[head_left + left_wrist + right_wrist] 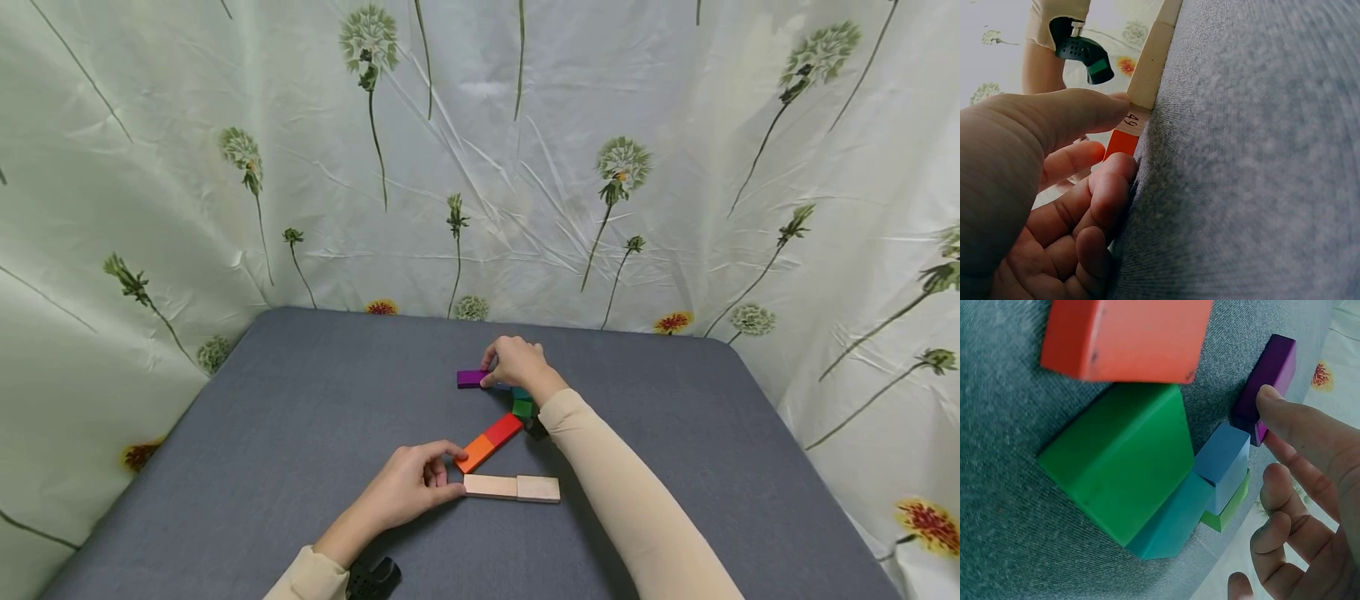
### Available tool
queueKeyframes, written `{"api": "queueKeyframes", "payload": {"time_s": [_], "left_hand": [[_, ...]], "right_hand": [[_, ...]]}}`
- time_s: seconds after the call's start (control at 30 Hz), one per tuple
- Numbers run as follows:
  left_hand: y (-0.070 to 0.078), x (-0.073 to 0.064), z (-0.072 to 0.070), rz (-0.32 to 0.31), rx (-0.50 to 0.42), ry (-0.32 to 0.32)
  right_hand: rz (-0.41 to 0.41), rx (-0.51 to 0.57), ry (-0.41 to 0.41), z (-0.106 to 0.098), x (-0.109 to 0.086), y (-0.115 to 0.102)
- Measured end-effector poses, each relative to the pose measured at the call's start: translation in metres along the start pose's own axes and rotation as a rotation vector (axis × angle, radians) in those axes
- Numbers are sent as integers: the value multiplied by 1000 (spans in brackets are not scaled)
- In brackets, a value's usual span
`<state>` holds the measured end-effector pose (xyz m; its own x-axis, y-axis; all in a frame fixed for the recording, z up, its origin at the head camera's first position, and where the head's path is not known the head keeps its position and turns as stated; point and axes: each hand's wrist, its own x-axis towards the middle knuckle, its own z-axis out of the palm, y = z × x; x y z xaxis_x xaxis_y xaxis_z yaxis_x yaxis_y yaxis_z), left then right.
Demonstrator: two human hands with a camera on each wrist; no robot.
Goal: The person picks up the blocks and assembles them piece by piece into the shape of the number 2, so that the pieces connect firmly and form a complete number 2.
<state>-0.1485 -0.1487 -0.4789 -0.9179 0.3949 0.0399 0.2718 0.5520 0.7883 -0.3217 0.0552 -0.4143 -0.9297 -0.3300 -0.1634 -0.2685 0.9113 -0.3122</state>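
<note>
My right hand (517,363) pinches a purple block (1272,378) between thumb and forefinger at the far end of a zigzag line of blocks. Beside it in the right wrist view are a blue block (1225,456), a light green block (1232,503), a teal block (1172,519) and a larger green block (1125,456). My left hand (411,485) rests at the near bend. Its thumb touches the end of a plain wooden block (491,487), marked 49, and its forefinger reaches the orange block (476,452); the other fingers are bent.
A red block (503,429) continues the line from the orange one to the green. A second plain wooden block (538,489) lies end to end with the first. The grey cloth-covered table (337,375) meets a flower-printed curtain (510,167) behind.
</note>
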Motion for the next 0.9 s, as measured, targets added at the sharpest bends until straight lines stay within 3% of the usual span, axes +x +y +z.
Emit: {"api": "queueKeyframes", "payload": {"time_s": [0.9], "left_hand": [[0, 0, 1, -4, 5, 7]], "right_hand": [[-17, -23, -15, -3, -2, 5]]}}
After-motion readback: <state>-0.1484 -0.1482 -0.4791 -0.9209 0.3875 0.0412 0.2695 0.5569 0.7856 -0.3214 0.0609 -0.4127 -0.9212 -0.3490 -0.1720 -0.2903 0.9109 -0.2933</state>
